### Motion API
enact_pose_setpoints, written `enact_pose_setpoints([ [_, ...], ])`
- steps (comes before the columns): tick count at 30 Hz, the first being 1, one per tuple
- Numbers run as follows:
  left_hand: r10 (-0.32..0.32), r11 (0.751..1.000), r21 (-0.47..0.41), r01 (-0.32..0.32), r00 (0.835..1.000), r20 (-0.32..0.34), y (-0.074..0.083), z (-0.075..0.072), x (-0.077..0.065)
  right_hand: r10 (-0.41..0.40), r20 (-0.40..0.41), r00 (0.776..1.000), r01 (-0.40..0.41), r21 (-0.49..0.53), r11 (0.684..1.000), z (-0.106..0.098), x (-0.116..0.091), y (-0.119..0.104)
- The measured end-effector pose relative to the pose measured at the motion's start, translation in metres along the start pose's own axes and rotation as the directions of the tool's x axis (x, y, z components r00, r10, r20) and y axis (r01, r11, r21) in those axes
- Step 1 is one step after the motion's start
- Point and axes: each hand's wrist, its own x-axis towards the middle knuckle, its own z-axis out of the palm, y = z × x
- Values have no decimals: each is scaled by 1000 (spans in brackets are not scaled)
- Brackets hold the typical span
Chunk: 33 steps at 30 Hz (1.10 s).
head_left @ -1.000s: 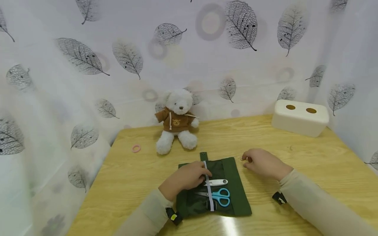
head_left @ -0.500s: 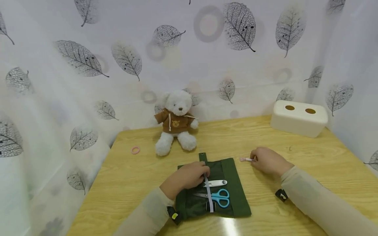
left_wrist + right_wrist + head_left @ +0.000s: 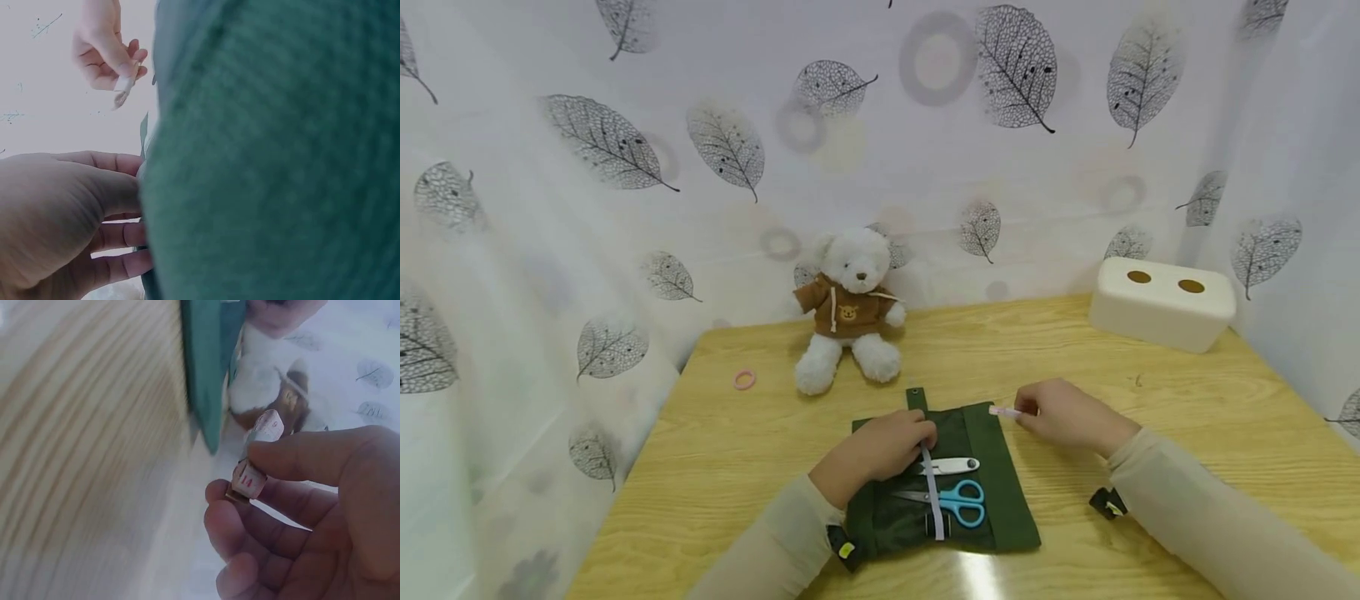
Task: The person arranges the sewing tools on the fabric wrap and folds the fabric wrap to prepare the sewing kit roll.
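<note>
An unrolled green fabric pouch (image 3: 1011,492) lies on the table. Under its white elastic strap (image 3: 932,487) are blue-handled scissors (image 3: 962,502), a white-handled tool (image 3: 957,466) and a small dark item (image 3: 937,525) whose kind is unclear. My left hand (image 3: 880,446) reaches over the pouch, its curled fingers pinching the strap's upper part; the left wrist view shows its fingertips partly hidden behind green fabric. Between thumb and fingers, my right hand (image 3: 1071,414) holds a folded, pale pink tape measure (image 3: 253,478) with printed numbers and a metal end, close to the pouch's upper right corner.
A white teddy bear (image 3: 847,312) in a brown hoodie sits behind the pouch. To its left lies a pink ring (image 3: 745,380). A cream box (image 3: 1161,304) with two round holes stands at the back right, by the leaf-print curtain (image 3: 850,167).
After drawing back slightly to the right, my right hand has come left again, bringing the tape measure to the pouch's corner. My left hand has stayed at the strap, which now meets its fingertips.
</note>
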Motion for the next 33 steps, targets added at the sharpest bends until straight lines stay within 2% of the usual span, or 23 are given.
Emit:
enact_pose_setpoints([
  [5,-1,1000,-31,1,1000,-12,0,0,-3,-67,58,996,64,60,996,6,8,-14],
  [12,15,999,-50,-18,999,-52,-4,5,-3,-154,152,976,143,80,986,17,21,-29],
  [23,18,996,-82,-23,998,-63,-3,5,-7,-110,245,963,107,26,994,30,38,-47],
  [33,38,997,-63,-42,997,-73,-8,7,-6,-144,247,958,148,2,989,36,50,-59],
])
